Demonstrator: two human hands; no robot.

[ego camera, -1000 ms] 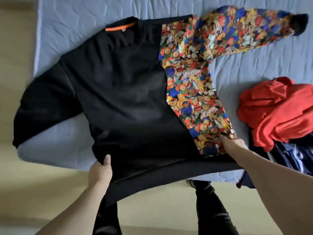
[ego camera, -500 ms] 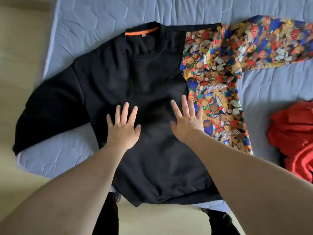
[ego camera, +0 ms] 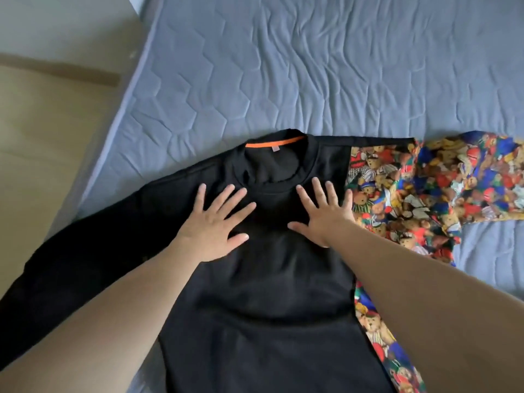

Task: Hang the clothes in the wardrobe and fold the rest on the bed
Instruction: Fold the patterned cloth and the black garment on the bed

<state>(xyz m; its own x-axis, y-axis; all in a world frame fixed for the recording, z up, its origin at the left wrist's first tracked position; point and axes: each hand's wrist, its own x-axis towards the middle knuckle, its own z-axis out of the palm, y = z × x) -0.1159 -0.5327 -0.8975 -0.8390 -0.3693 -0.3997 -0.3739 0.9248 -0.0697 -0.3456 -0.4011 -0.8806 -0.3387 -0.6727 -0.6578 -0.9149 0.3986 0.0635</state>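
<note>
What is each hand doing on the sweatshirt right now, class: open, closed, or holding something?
Left hand: open, fingers spread, pressing flat on the black sweatshirt below the collar.
Right hand: open, fingers spread, pressing flat on the same sweatshirt, holding nothing.

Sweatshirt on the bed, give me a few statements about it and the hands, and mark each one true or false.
1. Both hands lie flat with spread fingers on the black sweatshirt, the left hand and the right hand just below the collar. True.
2. The right hand pinches the bear-print sleeve. False: it lies on the black chest panel, beside the print.
3. An orange strip lines the inside of the collar. True.
4. The sweatshirt is folded in half. False: it lies spread out, both sleeves extended.
5. The sweatshirt rests on a blue quilted mattress. True.
</note>
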